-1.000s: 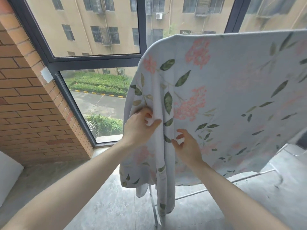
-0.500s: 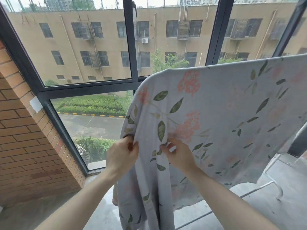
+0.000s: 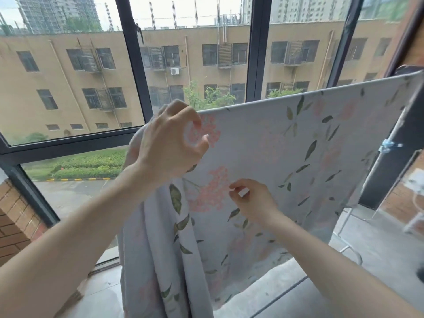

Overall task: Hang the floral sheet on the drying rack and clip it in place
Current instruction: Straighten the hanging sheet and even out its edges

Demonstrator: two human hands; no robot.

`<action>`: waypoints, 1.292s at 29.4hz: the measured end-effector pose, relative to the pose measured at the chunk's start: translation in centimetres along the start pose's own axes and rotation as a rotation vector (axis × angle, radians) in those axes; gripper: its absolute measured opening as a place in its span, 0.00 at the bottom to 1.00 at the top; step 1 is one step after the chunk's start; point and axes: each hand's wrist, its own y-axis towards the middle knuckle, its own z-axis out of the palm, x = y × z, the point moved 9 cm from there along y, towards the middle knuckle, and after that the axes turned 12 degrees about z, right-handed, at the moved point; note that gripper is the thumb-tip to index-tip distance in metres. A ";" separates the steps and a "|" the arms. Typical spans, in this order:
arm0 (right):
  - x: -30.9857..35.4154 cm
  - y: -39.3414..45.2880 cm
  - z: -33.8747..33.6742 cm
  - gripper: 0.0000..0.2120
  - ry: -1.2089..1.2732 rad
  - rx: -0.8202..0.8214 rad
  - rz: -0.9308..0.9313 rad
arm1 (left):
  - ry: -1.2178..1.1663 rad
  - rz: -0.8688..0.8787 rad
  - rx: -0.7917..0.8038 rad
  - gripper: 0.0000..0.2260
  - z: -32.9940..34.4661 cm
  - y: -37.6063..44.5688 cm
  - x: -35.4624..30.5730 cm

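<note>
Floral sheet [image 3: 286,157] is hanging over the top bar of the drying rack [image 3: 351,228], filling the centre and right of the frame, w/ its top edge running from mid-frame up toward the upper right corner. Left hand [image 3: 167,145] is sitting at the sheet's upper left corner, just left of centre, fingers curled over the fabric there and thumb bent in toward them, gripping the bunched edge at the top. Right hand [image 3: 252,198] is lying lower, approx centre frame, thumb and forefinger pinching a small bit of the cloth beside a pink flower cluster, other fingers curled in. Below the left hand the sheet is falling in long gathered folds down to the bottom edge of the frame; to the right it's spreading flat and smooth. At the right edge, a light blue clip [image 3: 387,145] is sitting at the sheet's side hem, on a slanted rack rod; whether it's biting the fabric too, can't tell. Rack's thin metal legs and rails are showing at lower right under the cloth. Behind, dark window frame [image 3: 135,65] is crossing the upper half, w/ a tan building [image 3: 68,83] outside, and a brick wall [image 3: 13,216] is showing at the lower left.
</note>
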 end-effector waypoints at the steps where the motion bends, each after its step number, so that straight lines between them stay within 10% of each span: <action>1: -0.5 0.3 -1.9 0.06 0.005 -0.007 -0.006 | 0.024 0.028 0.035 0.13 1.4 1.7 -0.9; 11: -8.0 2.4 -21.7 0.15 -0.075 -0.140 -0.073 | 0.317 -0.140 0.511 0.34 15.9 11.4 -5.3; 33: -27.8 18.6 -50.1 0.16 -0.154 -0.319 0.049 | 0.227 0.078 0.523 0.32 45.7 34.5 -24.0; 38: -29.2 24.3 -54.6 0.16 -0.178 -0.366 0.020 | 0.227 0.152 0.472 0.16 50.1 39.4 -26.4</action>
